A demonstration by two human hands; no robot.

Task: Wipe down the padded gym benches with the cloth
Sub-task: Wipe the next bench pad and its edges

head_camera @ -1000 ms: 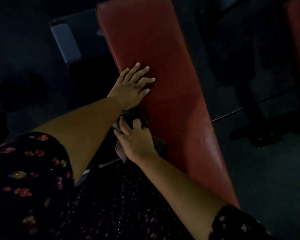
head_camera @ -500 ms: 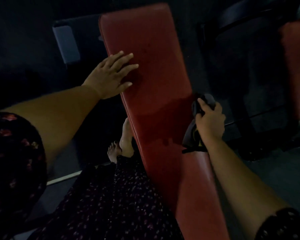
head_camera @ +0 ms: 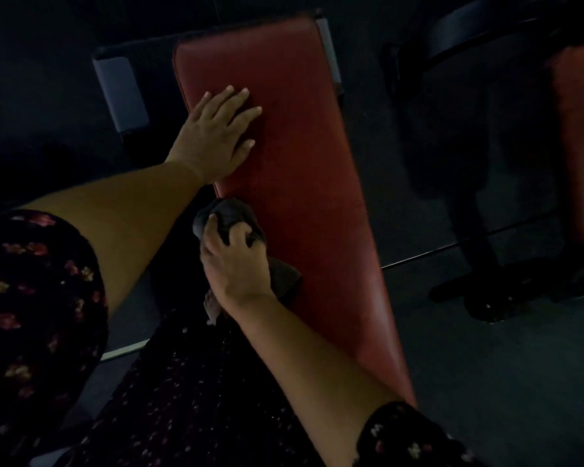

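Long red padded vinyl gym bench [head_camera: 304, 183], smooth w/ a faint sheen and stitched seam along its edge, runs diagonally thru the dim view. Left hand [head_camera: 213, 136] lies flat on the pad nr its far end, fingers straight & spread, gripping nothing. Right hand [head_camera: 235, 264] has fingers curled round a dark bunched soft cloth [head_camera: 230, 214], pressed vs the bench's near-left edge just below the left hand. Second red padded bench [head_camera: 577, 143] at right, well apart.
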